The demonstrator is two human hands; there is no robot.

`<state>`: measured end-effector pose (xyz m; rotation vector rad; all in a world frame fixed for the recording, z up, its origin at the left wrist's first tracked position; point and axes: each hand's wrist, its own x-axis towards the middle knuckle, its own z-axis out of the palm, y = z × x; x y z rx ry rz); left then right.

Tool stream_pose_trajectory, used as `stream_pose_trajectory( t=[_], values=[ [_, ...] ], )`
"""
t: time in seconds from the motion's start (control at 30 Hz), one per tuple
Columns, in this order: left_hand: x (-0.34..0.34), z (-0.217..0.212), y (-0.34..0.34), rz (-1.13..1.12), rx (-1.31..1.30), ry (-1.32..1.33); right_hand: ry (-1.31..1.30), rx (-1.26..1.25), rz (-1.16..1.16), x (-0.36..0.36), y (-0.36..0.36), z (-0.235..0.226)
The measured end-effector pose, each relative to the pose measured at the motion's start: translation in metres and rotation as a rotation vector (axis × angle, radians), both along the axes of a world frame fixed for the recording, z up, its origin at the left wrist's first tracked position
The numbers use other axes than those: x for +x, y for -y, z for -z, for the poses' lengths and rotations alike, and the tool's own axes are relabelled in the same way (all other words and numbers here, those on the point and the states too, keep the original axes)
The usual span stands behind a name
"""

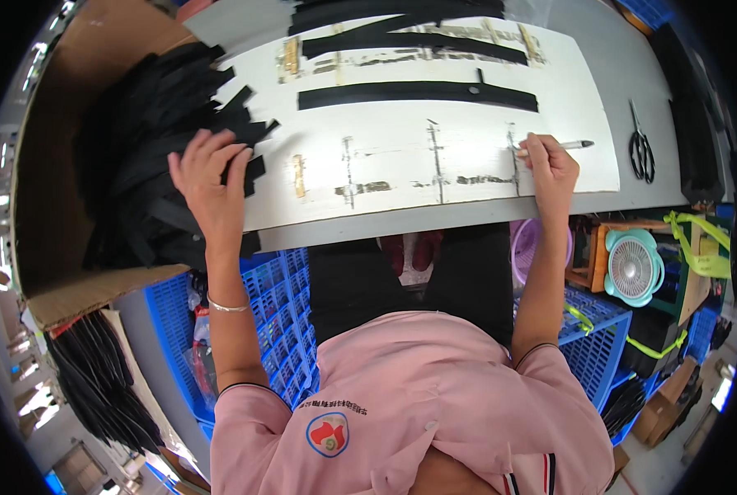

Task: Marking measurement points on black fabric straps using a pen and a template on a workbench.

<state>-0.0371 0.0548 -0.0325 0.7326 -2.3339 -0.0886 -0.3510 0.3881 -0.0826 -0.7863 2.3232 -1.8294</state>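
My left hand (210,172) reaches over the right side of a heap of black fabric strips (150,140), its fingers apart and loosely bent. Thumb and forefinger come close together beside the strip ends; I make out no strip lifted between them. My right hand (552,169) is closed round a white pen (579,145) with a dark end that points right. It rests over the near right part of a white board (393,169) with dark and brownish marks. Farther up the board, one black strip (418,96) lies flat, crosswise, with a small light spot and a short piece sticking up.
More black strips (409,45) lie at the board's far edge. Black-handled scissors (641,153) lie on the grey table to the right. A cardboard box (51,165) surrounds the heap. Blue crates (273,322), a purple basket (541,250) and a turquoise fan (634,266) stand below the table.
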Motion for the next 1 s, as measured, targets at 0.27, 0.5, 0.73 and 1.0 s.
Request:
stream_pose_trajectory(
  t=[0.27, 0.5, 0.73, 1.0],
  values=[
    [-0.108, 0.016, -0.099, 0.441, 0.441, 0.034, -0.111, 0.008, 0.088, 0.037, 0.011, -0.027],
    [-0.144, 0.031, -0.155, 0.482, 0.471, -0.064, -0.64, 0.269, -0.148, 0.077, 0.013, -0.009],
    [-0.081, 0.036, -0.153, 0.317, 0.27, 0.22, -0.664, 0.517, -0.065, 0.04, -0.035, -0.016],
    [-0.031, 0.039, -0.14, 0.127, 0.312, 0.25, -0.605, 0.507, 0.064, 0.026, -0.052, -0.009]
  ],
)
